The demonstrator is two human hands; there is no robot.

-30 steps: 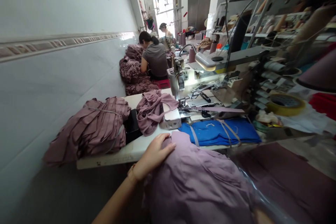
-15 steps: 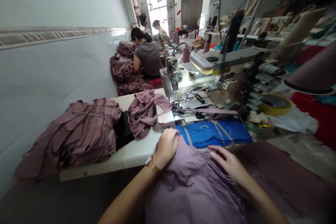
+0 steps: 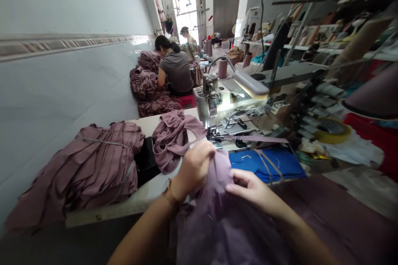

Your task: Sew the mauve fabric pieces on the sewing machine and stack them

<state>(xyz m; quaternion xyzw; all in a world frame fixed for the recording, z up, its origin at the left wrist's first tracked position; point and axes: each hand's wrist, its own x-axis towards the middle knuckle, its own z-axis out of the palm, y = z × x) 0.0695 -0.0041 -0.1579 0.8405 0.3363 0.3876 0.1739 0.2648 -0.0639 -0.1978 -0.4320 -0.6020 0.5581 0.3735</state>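
A mauve piece of fabric (image 3: 217, 215) hangs between my hands and drapes down toward my lap. My left hand (image 3: 194, 167) is closed on its upper left edge, close to the front of the sewing machine (image 3: 214, 103). With thumb and fingers, my right hand (image 3: 248, 188) pinches the fabric's right edge. Just beyond my hands is the machine's needle area (image 3: 214, 130), where a narrow mauve strip (image 3: 258, 138) runs in from the right. A blue padded bundle (image 3: 267, 163) lies behind my right hand.
On the left of the white table (image 3: 93, 215) lies a tied stack of mauve pieces (image 3: 102, 165). A crumpled mauve garment (image 3: 175, 136) rests beside a black box (image 3: 146, 159). A lamp (image 3: 251, 85) overhangs the machine. A co-worker (image 3: 175, 66) sits farther back.
My left hand has gone from lying on the fabric to gripping and lifting its edge. My right hand has moved left and pinches it. The fabric is drawn up narrower, nearer the machine.
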